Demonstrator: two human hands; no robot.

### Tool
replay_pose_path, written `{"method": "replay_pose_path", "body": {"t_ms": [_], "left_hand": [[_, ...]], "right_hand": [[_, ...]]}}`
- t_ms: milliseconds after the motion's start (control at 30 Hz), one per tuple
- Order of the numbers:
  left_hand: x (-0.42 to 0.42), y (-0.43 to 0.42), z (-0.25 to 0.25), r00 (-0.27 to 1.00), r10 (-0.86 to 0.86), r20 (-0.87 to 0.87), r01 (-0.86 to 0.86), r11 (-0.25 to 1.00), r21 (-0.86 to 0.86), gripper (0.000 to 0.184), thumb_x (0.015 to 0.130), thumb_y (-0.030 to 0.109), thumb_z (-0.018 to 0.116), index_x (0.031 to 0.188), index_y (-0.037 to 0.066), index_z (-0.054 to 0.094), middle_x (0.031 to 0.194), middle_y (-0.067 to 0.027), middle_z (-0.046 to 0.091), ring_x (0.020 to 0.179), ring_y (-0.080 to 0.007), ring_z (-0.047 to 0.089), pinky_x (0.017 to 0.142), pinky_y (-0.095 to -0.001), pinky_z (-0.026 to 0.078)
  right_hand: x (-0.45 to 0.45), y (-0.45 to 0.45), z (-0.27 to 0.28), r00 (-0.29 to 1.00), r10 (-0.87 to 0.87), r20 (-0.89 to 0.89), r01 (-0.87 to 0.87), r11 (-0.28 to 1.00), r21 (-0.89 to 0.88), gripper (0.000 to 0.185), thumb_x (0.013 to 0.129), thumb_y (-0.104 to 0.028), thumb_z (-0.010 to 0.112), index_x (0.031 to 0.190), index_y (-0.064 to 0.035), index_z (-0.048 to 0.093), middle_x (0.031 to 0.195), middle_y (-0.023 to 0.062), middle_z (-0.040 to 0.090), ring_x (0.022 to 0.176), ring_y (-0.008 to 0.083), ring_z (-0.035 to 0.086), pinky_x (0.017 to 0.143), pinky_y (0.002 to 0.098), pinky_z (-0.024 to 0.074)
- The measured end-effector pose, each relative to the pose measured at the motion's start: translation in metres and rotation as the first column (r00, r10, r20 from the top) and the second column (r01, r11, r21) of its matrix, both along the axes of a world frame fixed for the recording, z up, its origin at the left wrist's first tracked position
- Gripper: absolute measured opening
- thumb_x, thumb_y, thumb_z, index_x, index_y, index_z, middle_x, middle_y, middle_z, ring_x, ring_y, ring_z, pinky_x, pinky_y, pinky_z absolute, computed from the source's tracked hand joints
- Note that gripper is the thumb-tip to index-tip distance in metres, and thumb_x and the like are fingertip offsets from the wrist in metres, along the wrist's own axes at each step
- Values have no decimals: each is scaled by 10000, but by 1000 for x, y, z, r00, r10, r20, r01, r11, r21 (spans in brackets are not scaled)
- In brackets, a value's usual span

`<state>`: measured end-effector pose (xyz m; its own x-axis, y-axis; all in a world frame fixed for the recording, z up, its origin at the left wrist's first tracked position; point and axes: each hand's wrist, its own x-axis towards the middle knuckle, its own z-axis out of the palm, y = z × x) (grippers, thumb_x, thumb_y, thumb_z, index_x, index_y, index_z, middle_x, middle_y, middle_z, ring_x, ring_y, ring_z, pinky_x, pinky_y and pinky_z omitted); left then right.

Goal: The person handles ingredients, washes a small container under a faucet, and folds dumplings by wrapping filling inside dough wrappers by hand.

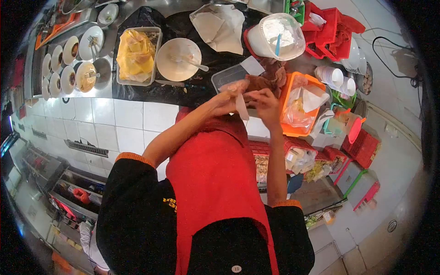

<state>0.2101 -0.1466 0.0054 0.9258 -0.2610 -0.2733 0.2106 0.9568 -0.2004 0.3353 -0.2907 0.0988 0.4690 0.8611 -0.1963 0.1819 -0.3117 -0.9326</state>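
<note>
A thin whitish sheet (241, 108) hangs down between my hands at the counter's edge; whether it is plastic or paper I cannot tell. My left hand (223, 101) is closed on its upper part, and something pale and pinkish shows beyond the fingers. Close by on the right, my right hand (264, 101) has its fingers bent and pinched together, with what they hold hidden. Just beyond both hands lie a clear plastic container (227, 75) and a crumpled brown cloth (274, 73). An orange basket (285, 103) with plastic bags inside stands beside my right hand.
A tub of yellow wrappers (135, 57), a white bowl (169, 62) with a fork, and a white powder tub (288, 39) with a blue scoop stand on the black-covered counter (192, 94). Several small bowls are at left; stacked cups (330, 75) are at right.
</note>
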Motion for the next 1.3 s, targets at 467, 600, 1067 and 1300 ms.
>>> {"method": "replay_pose_path", "body": {"t_ms": [467,600,1067,1300], "left_hand": [[13,9,33,995,-86,-48,91,988,127,346,971,254,649,1227,32,580,1294,-74,591,1086,-225,644,950,-440,544],[8,25,16,988,-153,7,152,985,76,465,991,254,636,1363,7,509,1361,-121,570,1123,-214,627,951,-363,548],[7,52,91,978,-60,-202,68,-817,573,274,666,233,845,672,-4,707,698,-242,661,664,-400,684,630,-483,536],[10,91,80,844,-518,138,-504,-680,533,153,842,126,695,950,23,662,966,-120,624,943,-326,630,809,-420,529]], "right_hand": [[-56,13,-50,932,-358,60,320,889,329,225,871,-140,673,1068,-42,723,848,56,650,795,201,626,723,369,479],[-60,0,-26,766,-495,-410,535,844,-19,123,974,-108,640,994,3,690,937,35,696,766,129,651,684,283,528],[-31,24,23,958,-211,195,176,967,184,164,800,43,666,893,-21,786,838,92,699,764,186,672,667,299,532],[-7,50,-36,983,-183,-31,183,924,334,157,750,81,697,857,-7,770,834,96,723,776,191,705,730,285,548]]}}
